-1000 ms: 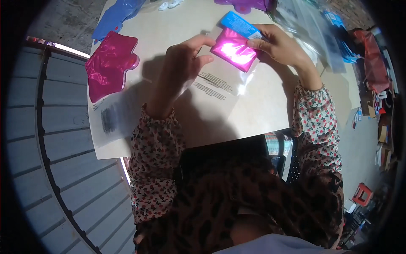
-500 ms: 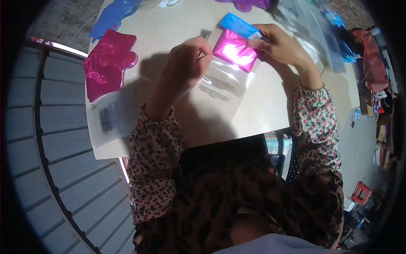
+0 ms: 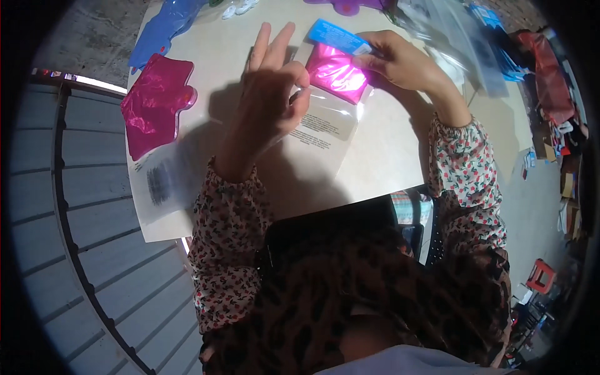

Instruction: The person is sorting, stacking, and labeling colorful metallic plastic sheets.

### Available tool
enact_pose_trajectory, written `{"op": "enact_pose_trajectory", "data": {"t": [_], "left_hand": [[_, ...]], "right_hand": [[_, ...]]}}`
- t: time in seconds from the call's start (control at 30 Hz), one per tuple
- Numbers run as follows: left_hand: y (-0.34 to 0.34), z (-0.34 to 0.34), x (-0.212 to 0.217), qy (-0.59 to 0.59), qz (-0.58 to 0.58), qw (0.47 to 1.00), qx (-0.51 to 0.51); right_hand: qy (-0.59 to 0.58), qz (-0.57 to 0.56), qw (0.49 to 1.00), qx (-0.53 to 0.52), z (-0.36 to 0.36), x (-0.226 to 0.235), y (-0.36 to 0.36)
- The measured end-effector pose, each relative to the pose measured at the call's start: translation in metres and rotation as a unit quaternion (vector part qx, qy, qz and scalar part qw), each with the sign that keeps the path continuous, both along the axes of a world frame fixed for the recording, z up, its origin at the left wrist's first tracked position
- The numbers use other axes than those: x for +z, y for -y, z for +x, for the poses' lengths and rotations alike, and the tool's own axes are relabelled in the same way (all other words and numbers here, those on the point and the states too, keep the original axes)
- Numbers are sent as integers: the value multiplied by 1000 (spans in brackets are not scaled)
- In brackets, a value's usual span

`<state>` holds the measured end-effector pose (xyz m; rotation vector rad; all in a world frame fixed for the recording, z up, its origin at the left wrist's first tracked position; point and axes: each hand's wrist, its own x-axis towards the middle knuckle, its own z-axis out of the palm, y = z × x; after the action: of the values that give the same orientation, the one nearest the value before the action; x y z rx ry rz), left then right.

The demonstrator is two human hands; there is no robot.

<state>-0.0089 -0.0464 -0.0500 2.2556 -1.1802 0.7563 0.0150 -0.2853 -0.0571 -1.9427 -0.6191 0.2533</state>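
My right hand (image 3: 403, 62) is closed on a folded pink foil packet (image 3: 337, 75) with a blue card (image 3: 339, 37) along its top edge, the thumb lying over the front. Beneath and around the packet is a clear plastic bag (image 3: 325, 128) with small dark print, resting on the table. At the bag's left side my left hand (image 3: 269, 94) pinches with thumb and index finger, its other fingers raised. The pinch seems to be on the bag's edge, though the contact is partly hidden by the fingers.
On the pale table (image 3: 375, 169), a pink foil shape (image 3: 156, 103) lies at the left, above a clear printed bag (image 3: 165, 181). A blue foil shape (image 3: 165, 31) and a purple one (image 3: 347, 5) are farther back. Plastic bags (image 3: 444, 31) and blue cards (image 3: 497, 37) lie at the far right.
The pink packet, with my right hand on it, has shifted slightly left and up. My left hand's outer fingers, curled before, are now stretched upward while thumb and index stay together.
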Motion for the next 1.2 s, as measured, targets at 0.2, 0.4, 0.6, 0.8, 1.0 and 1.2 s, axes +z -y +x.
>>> {"op": "enact_pose_trajectory", "data": {"t": [0.2,0.4,0.6,0.8,1.0,1.2], "left_hand": [[-5,-6,6,-8,56,998,-1],[-7,-3,-9,-100,29,993,-61],[4,-11,-6,-114,-2,992,-57],[9,-19,-4,-157,16,987,-26],[16,-19,-10,-216,-13,976,-30],[23,-28,-10,-208,-1,978,-27]], "right_hand": [[-15,9,1000,-1,0,2,-1],[-35,-70,997,23,3,7,3],[-33,-93,995,23,-1,8,-1],[-1,-144,990,7,-7,16,-6],[85,-145,985,-30,-8,13,-5],[129,-139,981,-43,-10,9,-8]]}}
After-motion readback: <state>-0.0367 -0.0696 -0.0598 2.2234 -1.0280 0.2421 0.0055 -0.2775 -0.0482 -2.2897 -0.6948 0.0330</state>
